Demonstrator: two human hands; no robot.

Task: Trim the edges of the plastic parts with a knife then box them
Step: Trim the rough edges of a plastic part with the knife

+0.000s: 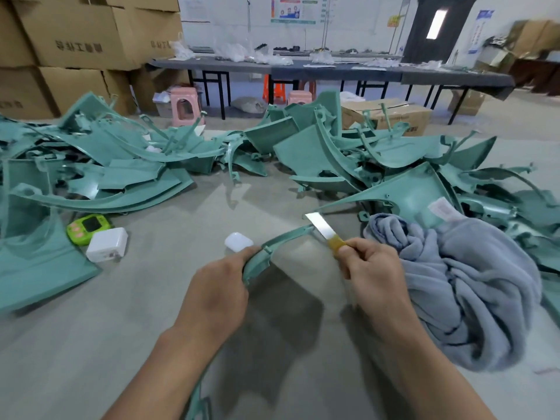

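My left hand (216, 291) grips a long curved teal plastic strip (272, 244) that arcs up to the right and also runs down under my forearm. My right hand (371, 269) pinches the gold-taped end of a flat steel blade (319, 224). The blade lies across the strip's far end, touching its edge. Large piles of teal plastic parts (100, 165) (378, 153) lie on the grey floor to the left and right beyond my hands.
A blue-grey cloth (472, 286) is bunched at my right. A white earbud case (238, 241), a white charger (106, 244) and a green timer (88, 227) lie on the floor at left. An open cardboard box (391, 115) stands behind the right pile. Stacked cartons (75, 40) fill the back left.
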